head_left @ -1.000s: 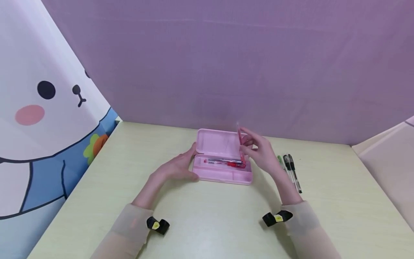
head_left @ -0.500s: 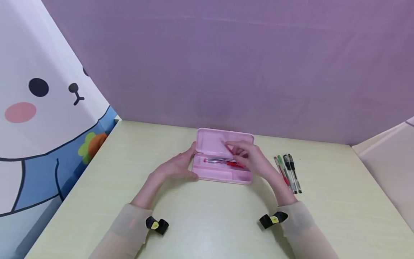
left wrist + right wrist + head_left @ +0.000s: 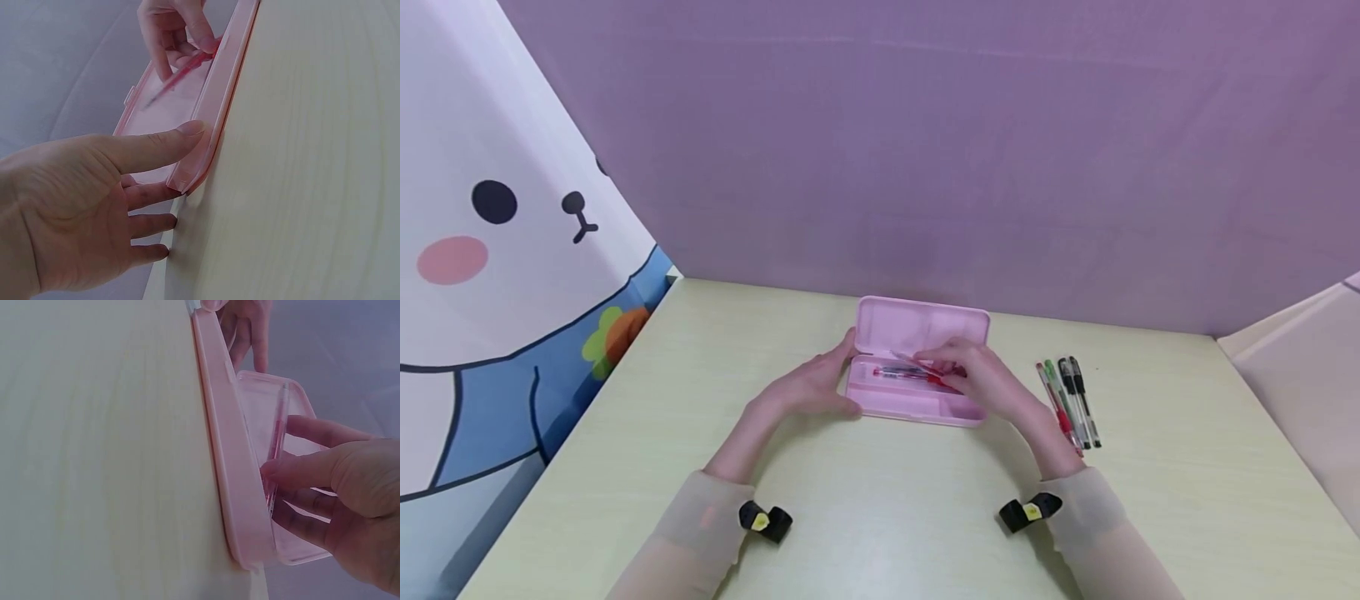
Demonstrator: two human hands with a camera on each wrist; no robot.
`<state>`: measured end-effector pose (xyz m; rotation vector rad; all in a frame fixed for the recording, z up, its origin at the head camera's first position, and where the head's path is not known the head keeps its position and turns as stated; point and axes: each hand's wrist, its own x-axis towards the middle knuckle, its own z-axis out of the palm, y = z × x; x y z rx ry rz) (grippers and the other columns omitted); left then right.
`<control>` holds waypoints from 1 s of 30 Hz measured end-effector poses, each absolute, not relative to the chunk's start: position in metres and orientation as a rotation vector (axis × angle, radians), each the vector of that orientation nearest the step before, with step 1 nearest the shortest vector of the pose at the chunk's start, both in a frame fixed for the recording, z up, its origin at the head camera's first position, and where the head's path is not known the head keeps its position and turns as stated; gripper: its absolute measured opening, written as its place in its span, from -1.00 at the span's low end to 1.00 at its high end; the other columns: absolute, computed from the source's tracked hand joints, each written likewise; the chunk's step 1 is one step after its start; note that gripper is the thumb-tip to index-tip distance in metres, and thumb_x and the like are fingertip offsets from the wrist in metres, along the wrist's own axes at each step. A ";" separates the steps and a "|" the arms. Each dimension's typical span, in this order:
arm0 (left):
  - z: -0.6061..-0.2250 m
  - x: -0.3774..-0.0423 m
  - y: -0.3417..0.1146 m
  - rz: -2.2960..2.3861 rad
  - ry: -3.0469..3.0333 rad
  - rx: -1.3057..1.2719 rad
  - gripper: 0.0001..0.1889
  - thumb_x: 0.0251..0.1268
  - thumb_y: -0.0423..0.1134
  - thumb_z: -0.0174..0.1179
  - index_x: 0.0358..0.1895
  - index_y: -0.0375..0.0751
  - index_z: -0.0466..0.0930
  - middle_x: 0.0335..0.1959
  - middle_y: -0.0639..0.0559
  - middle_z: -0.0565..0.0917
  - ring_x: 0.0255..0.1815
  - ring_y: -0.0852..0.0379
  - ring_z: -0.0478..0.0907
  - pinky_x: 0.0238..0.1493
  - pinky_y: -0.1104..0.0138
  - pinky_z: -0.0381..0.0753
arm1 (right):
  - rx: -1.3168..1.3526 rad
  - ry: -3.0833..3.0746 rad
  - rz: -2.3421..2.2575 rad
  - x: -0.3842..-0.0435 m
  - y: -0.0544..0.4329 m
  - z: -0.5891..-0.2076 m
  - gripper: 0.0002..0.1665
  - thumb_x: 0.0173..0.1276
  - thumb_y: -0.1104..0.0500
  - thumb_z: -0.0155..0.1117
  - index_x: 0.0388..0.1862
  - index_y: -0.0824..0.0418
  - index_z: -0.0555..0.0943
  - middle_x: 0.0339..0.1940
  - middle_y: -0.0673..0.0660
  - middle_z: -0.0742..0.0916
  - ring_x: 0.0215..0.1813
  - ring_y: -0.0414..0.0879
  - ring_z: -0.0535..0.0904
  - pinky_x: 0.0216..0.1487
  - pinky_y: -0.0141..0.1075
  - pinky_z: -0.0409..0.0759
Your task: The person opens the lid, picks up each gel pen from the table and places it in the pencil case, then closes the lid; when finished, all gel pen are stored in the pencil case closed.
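A pink pencil case (image 3: 917,407) lies with its lid (image 3: 917,325) raised at the back. My left hand (image 3: 812,385) holds its left end, thumb along the front wall and fingers by the end in the left wrist view. Over the right half of the case, my right hand (image 3: 988,379) pinches a red gel pen (image 3: 277,434) between thumb and fingers. This pen slants low over the back compartment, its clear end to the left in the head view. Beneath it are pens (image 3: 898,372) with red parts, partly covered by the right hand.
Several pens lie side by side to the right of the case: a red one (image 3: 1060,408), a green one (image 3: 1051,373) and black-capped ones (image 3: 1077,383). A purple cloth (image 3: 925,167) rises behind the pale table (image 3: 880,508).
The right hand moves left and down with the red pen, which goes from upright to slanting low over the back compartment. The left hand stays at the case's left end.
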<state>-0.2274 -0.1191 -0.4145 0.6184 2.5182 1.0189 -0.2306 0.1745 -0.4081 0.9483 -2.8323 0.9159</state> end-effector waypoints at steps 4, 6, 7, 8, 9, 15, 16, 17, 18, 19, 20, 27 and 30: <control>-0.414 -0.227 -0.119 1.012 2.523 0.617 0.30 0.12 -0.23 0.50 0.70 -0.08 -0.41 0.68 -0.12 0.17 0.67 -0.19 0.15 0.65 -0.14 0.16 | 0.941 -2.884 0.881 -0.230 0.173 -0.410 -0.44 0.28 0.48 0.38 0.22 0.07 0.73 0.00 0.12 0.81 0.01 -0.01 0.73 0.09 -0.09 0.75; -0.414 -0.227 -0.119 1.014 2.523 0.617 0.30 0.11 -0.23 0.50 0.70 -0.08 -0.40 0.68 -0.12 0.18 0.67 -0.19 0.16 0.64 -0.15 0.16 | 0.936 -2.904 0.865 -0.231 0.173 -0.411 -0.42 0.28 0.49 0.37 0.24 0.08 0.71 -0.05 0.10 0.82 -0.04 -0.05 0.75 0.06 -0.12 0.76; -0.414 -0.227 -0.119 1.014 2.523 0.615 0.30 0.11 -0.23 0.50 0.70 -0.07 -0.40 0.68 -0.11 0.18 0.66 -0.18 0.16 0.65 -0.15 0.16 | 0.933 -2.910 0.856 -0.231 0.172 -0.412 -0.41 0.28 0.49 0.37 0.24 0.09 0.71 -0.09 0.09 0.83 -0.07 -0.07 0.75 0.04 -0.13 0.77; -0.414 -0.226 -0.119 1.016 2.523 0.613 0.30 0.11 -0.23 0.50 0.70 -0.07 -0.39 0.67 -0.11 0.19 0.66 -0.18 0.16 0.65 -0.14 0.16 | 0.928 -2.913 0.847 -0.231 0.172 -0.412 -0.41 0.27 0.49 0.38 0.24 0.10 0.71 -0.14 0.08 0.83 -0.11 -0.09 0.76 0.02 -0.14 0.77; -0.414 -0.226 -0.119 1.015 2.523 0.611 0.30 0.11 -0.23 0.50 0.70 -0.06 -0.39 0.67 -0.10 0.20 0.66 -0.17 0.17 0.65 -0.14 0.16 | 0.929 -2.912 0.836 -0.232 0.172 -0.412 -0.41 0.27 0.49 0.39 0.25 0.12 0.70 -0.18 0.07 0.83 -0.14 -0.10 0.76 0.01 -0.15 0.77; -0.415 -0.227 -0.119 1.001 2.535 0.600 0.29 0.12 -0.22 0.51 0.71 -0.04 -0.38 0.66 -0.09 0.22 0.66 -0.16 0.18 0.65 -0.14 0.17 | 0.926 -2.896 0.810 -0.233 0.171 -0.414 -0.42 0.23 0.50 0.42 0.23 0.18 0.70 -0.27 0.06 0.83 -0.19 -0.10 0.76 -0.01 -0.13 0.77; -0.415 -0.227 -0.118 0.996 2.536 0.593 0.30 0.12 -0.22 0.51 0.71 -0.03 -0.38 0.66 -0.08 0.22 0.66 -0.15 0.18 0.65 -0.13 0.17 | 0.922 -2.895 0.814 -0.232 0.171 -0.413 -0.42 0.23 0.50 0.42 0.23 0.18 0.70 -0.26 0.07 0.83 -0.19 -0.09 0.76 -0.01 -0.13 0.77; -0.415 -0.227 -0.118 0.993 2.537 0.591 0.30 0.12 -0.22 0.51 0.71 -0.04 -0.39 0.67 -0.09 0.21 0.66 -0.16 0.18 0.65 -0.14 0.17 | 0.918 -2.895 0.821 -0.232 0.172 -0.413 -0.41 0.23 0.50 0.42 0.24 0.18 0.70 -0.25 0.07 0.83 -0.18 -0.09 0.76 -0.01 -0.13 0.77; -0.414 -0.227 -0.118 0.990 2.538 0.587 0.30 0.12 -0.22 0.51 0.71 -0.04 -0.39 0.67 -0.09 0.20 0.66 -0.16 0.17 0.65 -0.14 0.17 | 0.911 -2.897 0.828 -0.231 0.172 -0.412 -0.41 0.23 0.50 0.42 0.24 0.18 0.70 -0.23 0.08 0.83 -0.17 -0.08 0.76 0.00 -0.12 0.77; -0.414 -0.226 -0.118 0.986 2.539 0.584 0.30 0.12 -0.21 0.51 0.70 -0.05 -0.40 0.68 -0.09 0.18 0.67 -0.17 0.16 0.65 -0.14 0.16 | 0.903 -2.898 0.832 -0.231 0.173 -0.411 -0.40 0.23 0.49 0.43 0.25 0.17 0.69 -0.20 0.09 0.83 -0.15 -0.08 0.76 0.02 -0.11 0.77; -0.414 -0.226 -0.119 0.983 2.538 0.577 0.31 0.13 -0.21 0.51 0.70 -0.04 -0.41 0.69 -0.09 0.17 0.67 -0.16 0.15 0.65 -0.13 0.16 | 0.892 -2.899 0.841 -0.230 0.174 -0.410 -0.40 0.23 0.48 0.43 0.26 0.16 0.69 -0.18 0.09 0.84 -0.13 -0.07 0.76 0.03 -0.10 0.77; -0.415 -0.227 -0.120 1.000 2.530 0.589 0.30 0.13 -0.22 0.50 0.70 -0.06 -0.41 0.69 -0.09 0.17 0.68 -0.15 0.14 0.65 -0.14 0.15 | 0.832 -2.880 0.998 -0.230 0.191 -0.398 -0.41 0.29 0.47 0.38 0.31 0.19 0.65 -0.12 0.15 0.81 -0.07 0.00 0.75 0.00 -0.11 0.78; -0.416 -0.227 -0.120 1.008 2.524 0.596 0.30 0.13 -0.23 0.51 0.71 -0.03 -0.40 0.68 -0.06 0.19 0.68 -0.12 0.15 0.65 -0.12 0.16 | 0.805 -2.844 1.046 -0.229 0.206 -0.394 -0.43 0.32 0.45 0.36 0.32 0.23 0.63 -0.11 0.17 0.80 -0.07 0.02 0.74 -0.05 -0.16 0.79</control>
